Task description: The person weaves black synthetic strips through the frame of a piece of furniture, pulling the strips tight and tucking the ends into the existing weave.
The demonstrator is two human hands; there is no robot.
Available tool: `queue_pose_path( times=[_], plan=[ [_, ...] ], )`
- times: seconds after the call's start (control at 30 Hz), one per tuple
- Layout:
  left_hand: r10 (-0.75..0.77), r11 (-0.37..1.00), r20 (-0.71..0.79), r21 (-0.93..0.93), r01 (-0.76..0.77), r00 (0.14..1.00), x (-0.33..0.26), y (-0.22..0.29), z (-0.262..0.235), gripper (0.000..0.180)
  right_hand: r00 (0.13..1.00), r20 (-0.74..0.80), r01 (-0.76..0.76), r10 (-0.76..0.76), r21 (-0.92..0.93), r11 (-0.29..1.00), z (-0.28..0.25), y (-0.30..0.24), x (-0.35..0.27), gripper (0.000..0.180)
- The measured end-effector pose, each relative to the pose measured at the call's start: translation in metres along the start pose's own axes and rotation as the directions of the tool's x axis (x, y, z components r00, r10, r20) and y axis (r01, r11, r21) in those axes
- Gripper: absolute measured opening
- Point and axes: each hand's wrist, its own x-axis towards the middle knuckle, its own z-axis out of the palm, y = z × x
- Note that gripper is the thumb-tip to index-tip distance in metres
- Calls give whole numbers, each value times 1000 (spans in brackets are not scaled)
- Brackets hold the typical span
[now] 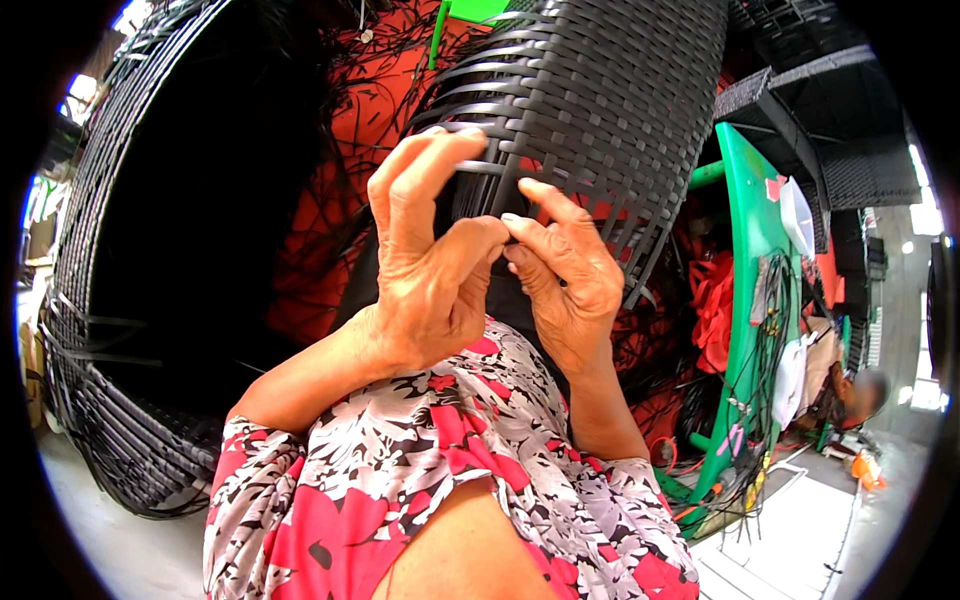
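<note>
In front of me stands a woven panel [610,100] of flat black plastic strips, its lower end loose and unfinished. My left hand [430,260] is near its lower left corner, thumb bent inward and two fingers curved up toward the edge strips. My right hand [570,270] meets it just below that corner, thumb and index fingertip pinched together against the left thumb. Whatever lies between the fingertips is too small or hidden to make out. Dark strips [480,195] hang down from the panel right behind the fingers.
To the left, a large dark woven frame [130,130] curves around, strip bundles along its rim. Loose black strips lie over a red surface [365,110]. At right stands a green board [740,260] with hanging cords and red ribbon [712,310]. Another person [845,400] sits far right.
</note>
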Motion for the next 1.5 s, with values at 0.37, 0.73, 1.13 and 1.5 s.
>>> queue_pose_path(
  times=[0.37, 0.73, 1.13, 1.5],
  plan=[
    [-565, 747, 104, -356, 561, 818, -24, -32, 27, 19, 967, 6, -255, 256, -89, 963, 3, -14, 26, 13],
    [-682, 279, 367, -669, 689, 633, -12, -51, 33, 20, 890, 441, 248, 113, -679, 691, 2, -22, 65, 7],
    [-533, -40, 571, -754, 655, 625, -29, -71, 34, 17, 931, 359, 224, 70, -712, 666, 17, -20, 64, 6],
    [-408, 884, -214, 151, 442, 888, -31, -201, -22, 23, 940, 149, 327, -306, -646, 690, -32, -36, 39, 6]
  ],
)
